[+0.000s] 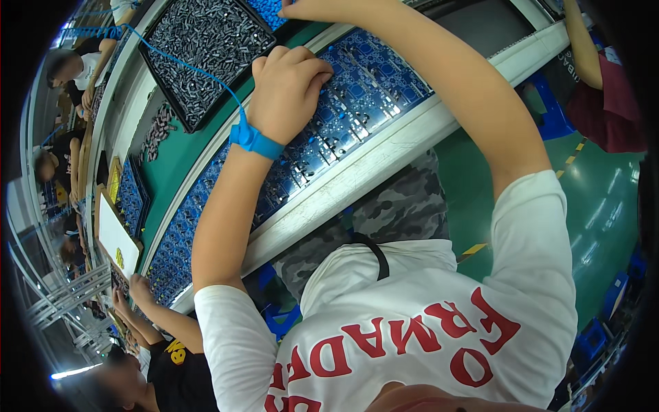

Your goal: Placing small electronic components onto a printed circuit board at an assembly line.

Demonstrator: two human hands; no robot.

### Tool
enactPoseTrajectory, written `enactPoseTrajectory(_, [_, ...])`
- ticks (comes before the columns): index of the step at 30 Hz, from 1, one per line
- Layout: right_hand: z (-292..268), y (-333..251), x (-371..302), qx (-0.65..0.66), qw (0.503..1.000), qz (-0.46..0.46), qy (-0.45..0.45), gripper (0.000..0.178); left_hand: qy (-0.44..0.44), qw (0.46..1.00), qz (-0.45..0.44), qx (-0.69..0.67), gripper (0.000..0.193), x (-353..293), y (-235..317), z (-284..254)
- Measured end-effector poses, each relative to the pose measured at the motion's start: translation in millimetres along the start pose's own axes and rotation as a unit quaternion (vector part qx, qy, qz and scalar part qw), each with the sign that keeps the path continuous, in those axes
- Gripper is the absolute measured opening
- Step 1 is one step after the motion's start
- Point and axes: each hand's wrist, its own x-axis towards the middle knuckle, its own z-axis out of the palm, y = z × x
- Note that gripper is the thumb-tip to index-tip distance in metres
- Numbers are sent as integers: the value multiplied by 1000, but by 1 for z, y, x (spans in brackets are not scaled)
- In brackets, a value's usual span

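Note:
My left hand (285,93) is over the blue circuit boards (357,89), its fingers curled and thumb and fingertips pressed together just above them. Whatever that pinch may hold is hidden. A blue wrist strap (257,142) with a coiled blue cord circles my left wrist. At the top edge my right hand (312,8) reaches to the blue small parts (269,9); its fingers look pinched, partly cut off by the picture's edge, and I cannot make out anything in them. Beside my left hand stands a black tray (194,122) full of small dark cylindrical components.
A white rail (357,161) runs along the near side of the boards. Loose dark components (158,132) lie on the green surface beyond. A white board (118,237) and yellow-and-blue panels stand further left. Co-workers sit along the line; one person's hand (142,292) is at the lower left.

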Motion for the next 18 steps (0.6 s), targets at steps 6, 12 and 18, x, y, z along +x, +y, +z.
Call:
enactPoseTrajectory(6, [15,13,14,48,998,37,16,21,-2,1000,5,14,7,-1,2,-1])
enactPoseTrajectory(12, [23,14,17,55,991,57,109,18,11,1000,-4,21,7,-3,4,0])
enactPoseTrajectory(18, [18,24,13,78,989,22,123,18,8,1000,-12,14,8,-3,4,3])
